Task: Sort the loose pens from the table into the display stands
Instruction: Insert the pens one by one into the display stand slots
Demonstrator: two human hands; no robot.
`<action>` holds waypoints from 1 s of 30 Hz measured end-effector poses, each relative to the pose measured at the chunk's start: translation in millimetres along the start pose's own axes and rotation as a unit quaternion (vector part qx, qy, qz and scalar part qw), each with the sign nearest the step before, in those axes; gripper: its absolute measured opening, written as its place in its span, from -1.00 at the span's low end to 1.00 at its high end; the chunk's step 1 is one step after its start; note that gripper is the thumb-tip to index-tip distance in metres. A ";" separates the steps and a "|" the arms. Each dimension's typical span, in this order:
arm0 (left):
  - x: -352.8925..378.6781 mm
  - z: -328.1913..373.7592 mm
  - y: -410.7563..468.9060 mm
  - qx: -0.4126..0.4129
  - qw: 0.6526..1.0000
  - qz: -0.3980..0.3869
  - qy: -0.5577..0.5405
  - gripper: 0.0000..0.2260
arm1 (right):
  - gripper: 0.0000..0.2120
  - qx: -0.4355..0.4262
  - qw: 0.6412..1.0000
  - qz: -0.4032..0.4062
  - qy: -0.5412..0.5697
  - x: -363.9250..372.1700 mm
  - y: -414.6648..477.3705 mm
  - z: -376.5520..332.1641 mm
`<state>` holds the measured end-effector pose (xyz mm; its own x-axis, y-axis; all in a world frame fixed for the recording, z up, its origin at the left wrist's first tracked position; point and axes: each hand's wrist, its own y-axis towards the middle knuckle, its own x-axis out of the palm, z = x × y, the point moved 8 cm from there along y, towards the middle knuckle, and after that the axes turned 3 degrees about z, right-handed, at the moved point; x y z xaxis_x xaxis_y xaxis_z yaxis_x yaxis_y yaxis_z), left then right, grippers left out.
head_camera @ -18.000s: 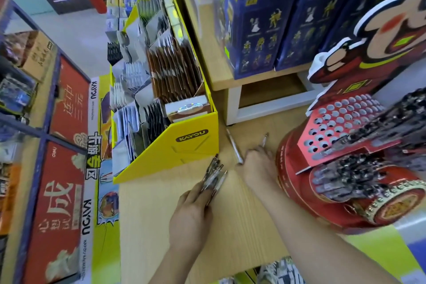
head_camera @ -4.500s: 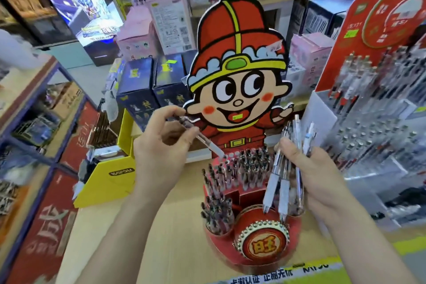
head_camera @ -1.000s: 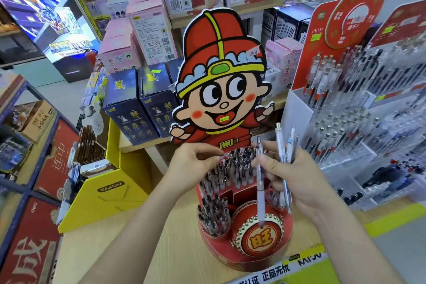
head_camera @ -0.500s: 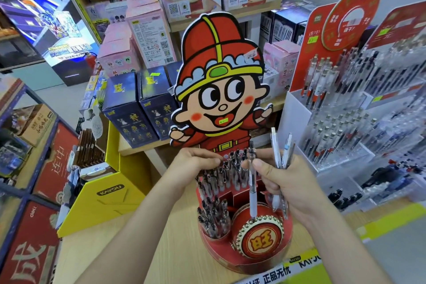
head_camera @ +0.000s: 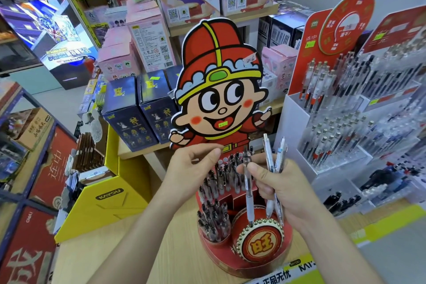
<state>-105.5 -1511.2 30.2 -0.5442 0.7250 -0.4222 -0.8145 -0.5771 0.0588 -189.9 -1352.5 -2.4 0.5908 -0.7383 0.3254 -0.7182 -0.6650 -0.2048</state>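
Pinching one clear pen (head_camera: 248, 191) upright between thumb and forefinger, my right hand (head_camera: 283, 187) is also clutching a small bundle of pens (head_camera: 275, 159) against the palm, with their clicker ends sticking up above the knuckles. The single pen's tip is pointing down at the top rim of the gold-studded drum (head_camera: 260, 243) on the red display stand (head_camera: 221, 258). My left hand (head_camera: 189, 170) is hovering over the stand's filled rows (head_camera: 219, 182), thumb and forefinger drawn together. I cannot tell whether anything is sitting between them.
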 end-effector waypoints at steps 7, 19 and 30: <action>20.2 40.9 -10.2 0.017 0.989 -0.094 -0.109 -0.85 | -0.96 -0.014 1.000 -0.020 -0.017 15.6 0.0 -4.0; -45.2 49.7 3.5 0.059 0.980 0.128 -0.139 -0.87 | -0.76 0.024 0.994 0.092 0.055 -40.7 7.9 -23.1; -42.7 49.5 5.8 0.108 0.979 0.168 -0.037 -0.87 | -0.71 -0.014 0.996 0.081 -0.016 -49.6 1.8 -36.2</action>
<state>-96.9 -1526.9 93.3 -0.7949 0.5381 -0.2803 -0.6067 -0.7001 0.3765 -233.8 -1313.0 14.5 0.4779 -0.8391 0.2600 -0.8148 -0.5340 -0.2258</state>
